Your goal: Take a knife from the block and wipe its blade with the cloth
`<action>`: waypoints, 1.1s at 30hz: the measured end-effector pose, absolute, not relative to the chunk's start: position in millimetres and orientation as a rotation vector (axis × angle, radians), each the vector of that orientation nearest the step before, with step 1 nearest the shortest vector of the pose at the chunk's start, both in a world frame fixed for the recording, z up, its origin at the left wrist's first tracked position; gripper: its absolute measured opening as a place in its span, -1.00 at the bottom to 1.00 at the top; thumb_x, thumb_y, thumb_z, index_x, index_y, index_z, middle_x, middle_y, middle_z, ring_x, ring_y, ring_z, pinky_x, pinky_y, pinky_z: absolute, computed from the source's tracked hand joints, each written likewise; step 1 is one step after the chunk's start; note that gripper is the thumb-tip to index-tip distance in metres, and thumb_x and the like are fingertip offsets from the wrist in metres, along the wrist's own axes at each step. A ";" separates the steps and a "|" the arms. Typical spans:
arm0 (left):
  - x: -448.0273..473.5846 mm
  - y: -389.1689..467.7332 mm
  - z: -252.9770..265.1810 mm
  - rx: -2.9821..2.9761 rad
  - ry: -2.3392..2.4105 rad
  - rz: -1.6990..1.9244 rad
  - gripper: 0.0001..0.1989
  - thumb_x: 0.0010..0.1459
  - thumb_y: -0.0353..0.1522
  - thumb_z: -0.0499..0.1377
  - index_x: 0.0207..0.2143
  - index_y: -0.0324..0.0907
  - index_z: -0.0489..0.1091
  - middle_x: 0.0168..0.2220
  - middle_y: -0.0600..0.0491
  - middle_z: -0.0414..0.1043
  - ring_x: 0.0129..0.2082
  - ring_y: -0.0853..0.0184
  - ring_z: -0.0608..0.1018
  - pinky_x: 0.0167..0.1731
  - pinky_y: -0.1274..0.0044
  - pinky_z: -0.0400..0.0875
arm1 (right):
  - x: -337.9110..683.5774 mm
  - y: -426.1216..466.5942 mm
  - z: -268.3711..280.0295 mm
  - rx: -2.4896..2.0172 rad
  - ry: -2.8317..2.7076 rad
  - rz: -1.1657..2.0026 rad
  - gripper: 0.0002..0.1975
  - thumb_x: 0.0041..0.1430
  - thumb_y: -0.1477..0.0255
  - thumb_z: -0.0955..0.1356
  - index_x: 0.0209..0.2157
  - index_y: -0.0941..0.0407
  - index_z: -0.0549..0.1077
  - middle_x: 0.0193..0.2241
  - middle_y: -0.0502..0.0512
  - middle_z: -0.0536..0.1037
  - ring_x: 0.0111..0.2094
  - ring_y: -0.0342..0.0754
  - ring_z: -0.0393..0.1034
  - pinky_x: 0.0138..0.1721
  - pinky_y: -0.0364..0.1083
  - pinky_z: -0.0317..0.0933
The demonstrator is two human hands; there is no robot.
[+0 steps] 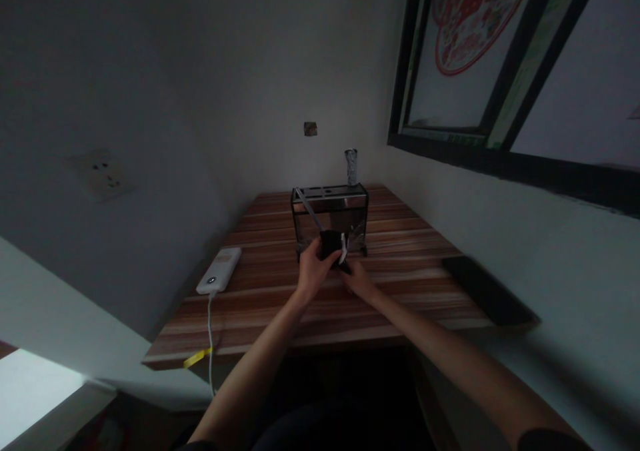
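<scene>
In the middle of the view, my left hand [313,268] grips a small black object [330,243] with a white strip along its right side. My fingers partly cover it, and its kind cannot be made out in the dim light. Its lower right end is pinched by my right hand [359,280]. From behind the object a thin grey bar [310,210] runs up to the top left corner of a black-framed rack [330,201] with shiny panels. The rack stands upright on the table just beyond my hands.
A clear patterned cup [351,166] appears at the rack's right top. On the wood-striped table [265,308] lie a white power bank [220,271] with a white cable [210,331], left, and a dark flat slab [487,290], right. Walls close in on both sides; yellow tape [197,357] marks the front edge.
</scene>
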State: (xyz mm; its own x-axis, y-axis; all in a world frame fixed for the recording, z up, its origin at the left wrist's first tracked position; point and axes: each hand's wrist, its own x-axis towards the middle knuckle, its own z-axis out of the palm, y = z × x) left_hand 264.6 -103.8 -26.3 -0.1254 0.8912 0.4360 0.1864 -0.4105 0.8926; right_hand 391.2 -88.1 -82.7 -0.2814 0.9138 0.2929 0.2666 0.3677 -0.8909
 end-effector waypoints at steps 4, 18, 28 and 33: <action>259.1 -103.9 -19.2 1.545 1.214 1.610 -0.63 -0.13 -0.39 0.28 -0.19 -0.24 0.38 -0.26 -0.05 0.51 -0.26 0.24 0.54 -0.25 0.46 0.43 | 389.9 -87.4 -82.3 -1.032 -1.775 0.934 -0.78 0.04 0.33 0.27 -0.46 0.20 0.43 -0.79 -0.09 0.26 -0.72 -0.18 0.15 -0.65 -0.21 0.03; 219.6 -92.6 34.7 1.575 1.226 1.830 -0.63 -0.14 -0.32 0.27 -0.23 -0.27 0.41 -0.29 -0.06 0.52 -0.29 0.24 0.55 -0.28 0.47 0.44 | 388.7 -90.4 -80.6 -1.061 -1.793 1.005 -0.62 0.04 0.17 0.29 -0.32 0.22 0.46 -0.82 -0.14 0.20 -0.77 -0.21 0.08 -0.69 -0.22 -0.04; 195.6 -76.4 66.2 1.558 1.217 1.950 -0.65 -0.18 -0.30 0.28 -0.29 -0.29 0.44 -0.36 -0.02 0.51 -0.39 0.31 0.54 -0.41 0.57 0.41 | 388.7 -93.3 -77.7 -1.072 -1.805 0.988 -0.64 0.04 0.17 0.29 -0.38 0.21 0.46 -0.82 -0.14 0.19 -0.75 -0.21 0.10 -0.68 -0.22 -0.04; 193.3 -75.9 72.7 1.537 1.191 1.989 -0.65 -0.16 -0.30 0.26 -0.27 -0.29 0.44 -0.36 0.00 0.51 -0.39 0.33 0.53 -0.42 0.58 0.39 | 387.9 -92.6 -78.4 -1.087 -1.787 0.984 -0.64 0.03 0.15 0.30 -0.45 0.19 0.46 -0.83 -0.13 0.18 -0.75 -0.20 0.11 -0.68 -0.21 -0.04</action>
State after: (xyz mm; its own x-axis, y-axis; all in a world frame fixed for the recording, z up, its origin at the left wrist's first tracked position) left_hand 193.3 -75.9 72.7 -0.3449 0.7096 0.6143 0.2063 -0.5812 0.7872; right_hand 387.9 -92.6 -78.4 -0.3046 0.9230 0.2352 0.2944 0.3261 -0.8983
